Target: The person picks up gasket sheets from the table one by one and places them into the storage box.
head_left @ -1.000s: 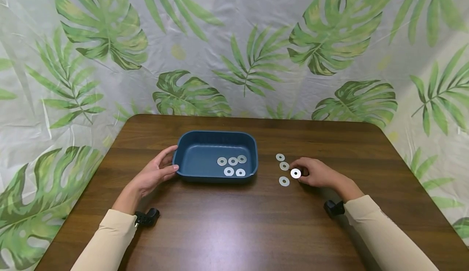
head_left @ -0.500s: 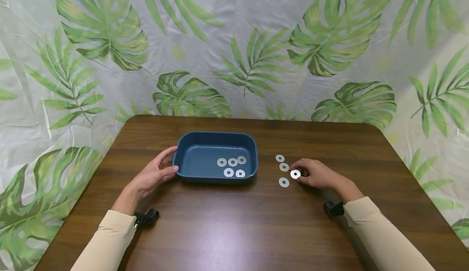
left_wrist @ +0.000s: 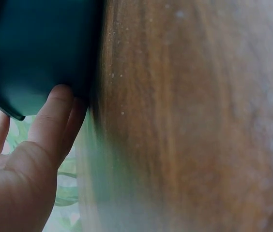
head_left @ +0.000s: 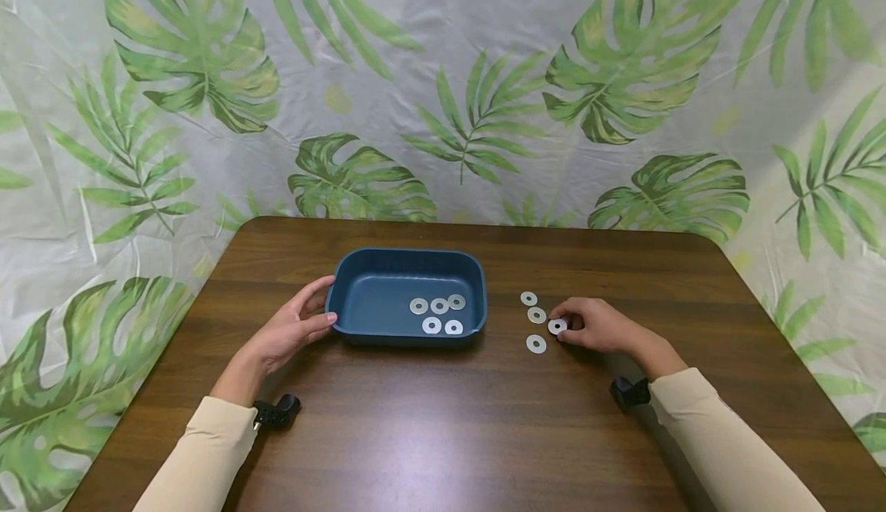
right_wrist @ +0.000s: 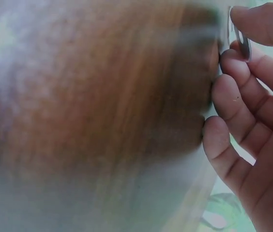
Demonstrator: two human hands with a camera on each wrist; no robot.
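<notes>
In the head view a blue rectangular tray [head_left: 374, 304] sits on the table, several flat metal washers lying in its right half. My left hand [head_left: 291, 329] rests at the tray's left end, thumb at the near corner, fingers farther back. The left wrist view shows fairly straight fingers [left_wrist: 52, 116] touching the tray's outer wall [left_wrist: 39, 53]. To the right of the tray, my right hand [head_left: 601, 326] pinches a washer [head_left: 551, 328] between thumb and forefinger, close over the table. That washer [right_wrist: 244, 47] appears nearly edge-on in the right wrist view, with the other fingers curled below.
Three loose washers, the far one [head_left: 529, 298], the middle one [head_left: 536, 315] and the near one [head_left: 536, 344], lie between the tray and my right hand. The brown wooden table [head_left: 443, 435] ends at a leaf-printed curtain [head_left: 477, 120] behind.
The pinched washer has tilted a little and lost its bright glare, with the right fingertips shifting slightly. My left hand and the tray stay where they were.
</notes>
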